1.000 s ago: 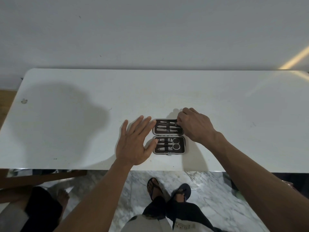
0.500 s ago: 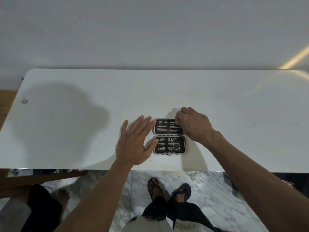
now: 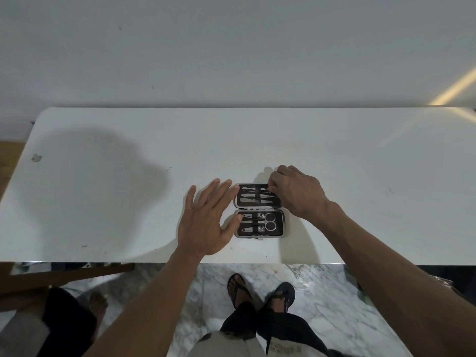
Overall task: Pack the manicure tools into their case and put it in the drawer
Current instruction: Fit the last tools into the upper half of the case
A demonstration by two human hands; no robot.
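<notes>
A small manicure case lies open flat on the white table, near the front edge. Its far half holds slim metal tools under a strap. Its near half holds nail clippers and small scissors. My left hand lies flat with fingers spread just left of the case, the thumb touching its near half. My right hand sits over the far half's right end, fingertips pinched on the end of a slim tool there. The fingers hide that tool's end.
A grey wall stands right behind the table. Below the front edge is marble floor with my sandalled feet. Another person's leg and bare foot are at lower left beside a wooden frame.
My right hand has shifted slightly toward the far right corner of the case. My left hand and the case have stayed in place.
</notes>
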